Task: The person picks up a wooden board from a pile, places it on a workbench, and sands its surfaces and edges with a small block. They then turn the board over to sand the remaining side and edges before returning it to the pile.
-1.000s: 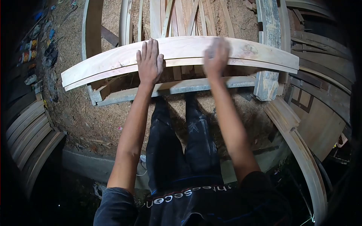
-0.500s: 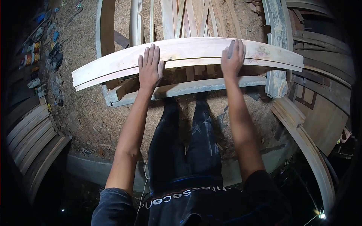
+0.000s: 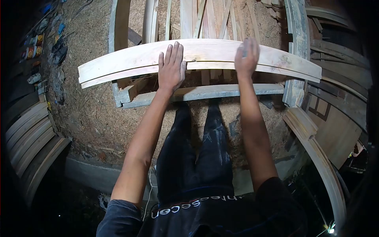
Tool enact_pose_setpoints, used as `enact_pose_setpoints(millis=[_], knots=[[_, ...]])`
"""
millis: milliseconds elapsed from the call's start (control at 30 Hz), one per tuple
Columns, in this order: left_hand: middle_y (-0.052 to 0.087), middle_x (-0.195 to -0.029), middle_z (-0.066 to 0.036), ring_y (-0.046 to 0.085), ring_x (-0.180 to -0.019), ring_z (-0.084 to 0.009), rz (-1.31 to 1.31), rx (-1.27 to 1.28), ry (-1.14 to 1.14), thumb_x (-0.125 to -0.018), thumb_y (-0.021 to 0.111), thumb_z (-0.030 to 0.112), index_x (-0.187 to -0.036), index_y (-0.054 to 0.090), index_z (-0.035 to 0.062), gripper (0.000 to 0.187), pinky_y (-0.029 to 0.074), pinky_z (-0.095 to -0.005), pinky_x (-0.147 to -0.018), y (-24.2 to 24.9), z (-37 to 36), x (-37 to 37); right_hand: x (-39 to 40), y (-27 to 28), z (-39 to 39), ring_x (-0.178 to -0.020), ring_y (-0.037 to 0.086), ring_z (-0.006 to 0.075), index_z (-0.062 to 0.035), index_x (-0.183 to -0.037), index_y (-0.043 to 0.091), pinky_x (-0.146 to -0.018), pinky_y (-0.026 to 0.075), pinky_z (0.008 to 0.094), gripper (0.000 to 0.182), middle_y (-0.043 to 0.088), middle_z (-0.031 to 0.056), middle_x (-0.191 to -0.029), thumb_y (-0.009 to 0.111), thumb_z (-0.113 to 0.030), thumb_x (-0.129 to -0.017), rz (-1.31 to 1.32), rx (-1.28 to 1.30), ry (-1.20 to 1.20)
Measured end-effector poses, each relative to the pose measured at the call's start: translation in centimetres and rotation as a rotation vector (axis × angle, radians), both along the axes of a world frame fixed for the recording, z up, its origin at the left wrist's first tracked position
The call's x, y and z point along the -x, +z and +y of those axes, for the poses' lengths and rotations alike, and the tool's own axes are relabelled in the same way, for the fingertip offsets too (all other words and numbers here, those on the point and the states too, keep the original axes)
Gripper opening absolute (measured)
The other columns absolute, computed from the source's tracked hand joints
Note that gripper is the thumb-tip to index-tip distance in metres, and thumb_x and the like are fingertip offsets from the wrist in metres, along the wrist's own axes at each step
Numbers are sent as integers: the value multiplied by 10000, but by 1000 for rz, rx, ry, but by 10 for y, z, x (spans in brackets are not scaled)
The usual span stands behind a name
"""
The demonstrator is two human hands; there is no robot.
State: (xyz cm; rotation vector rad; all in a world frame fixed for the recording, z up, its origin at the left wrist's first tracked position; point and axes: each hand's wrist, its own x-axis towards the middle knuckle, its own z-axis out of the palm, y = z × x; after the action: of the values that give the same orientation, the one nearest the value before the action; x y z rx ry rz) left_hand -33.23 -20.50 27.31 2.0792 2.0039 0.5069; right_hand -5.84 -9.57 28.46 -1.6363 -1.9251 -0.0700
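A long pale wooden plank (image 3: pixel 213 50) with a groove along its near edge lies crosswise in front of me. My left hand (image 3: pixel 171 67) rests flat on it left of the middle, fingers stretched out and thumb slightly apart. Further right, my right hand (image 3: pixel 246 61) is over the plank, smeared by motion. Under its fingers shows a small grey piece (image 3: pixel 245 51) that looks like sandpaper, partly hidden by the hand. The plank lies across a wooden frame, reaching past it at both ends.
A grey beam (image 3: pixel 213 92) forms the frame's near side, and a thick post (image 3: pixel 297 35) its right side. Thin wood strips (image 3: pixel 197 19) lie beyond the plank. Curved boards (image 3: pixel 27 138) are stacked at left. Wood shavings cover the ground (image 3: pixel 94 118).
My left hand has slid a little to the right along the plank. My right hand has moved slightly and is now more blurred. The whole view has shifted somewhat.
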Motion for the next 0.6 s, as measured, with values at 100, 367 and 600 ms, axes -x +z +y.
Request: enact_pose_setpoints(millis=[100, 367, 600], knots=[[343, -1664, -128, 291, -1553, -292, 31, 13, 9, -1049, 453, 301, -1616, 320, 79, 623, 144, -508, -1266, 0, 1, -2, 30, -6, 2, -1271, 558, 388, -7, -1307, 624, -1125, 431, 497, 447, 622, 210, -1342, 627, -127, -876, 12, -38, -226], [285, -1674, -201, 248, -1557, -363, -100, -50, 47, -1023, 514, 402, -1609, 276, 0, 750, 158, -519, -1261, -16, -8, 12, 148, 14, -48, -1320, 539, 423, -21, -1316, 621, -1165, 402, 504, 475, 625, 214, -1345, 645, -99, -849, 207, 202, 494], [268, -1670, -233, 243, -1557, -372, -46, 17, 2, -932, 632, 585, -1609, 246, -24, 989, 157, -545, -1252, 3, -15, 13, 0, 1, -43, -1379, 487, 439, 6, -1350, 613, -1209, 345, 515, 487, 558, 237, -1453, 616, -132, -883, 87, 40, 12]])
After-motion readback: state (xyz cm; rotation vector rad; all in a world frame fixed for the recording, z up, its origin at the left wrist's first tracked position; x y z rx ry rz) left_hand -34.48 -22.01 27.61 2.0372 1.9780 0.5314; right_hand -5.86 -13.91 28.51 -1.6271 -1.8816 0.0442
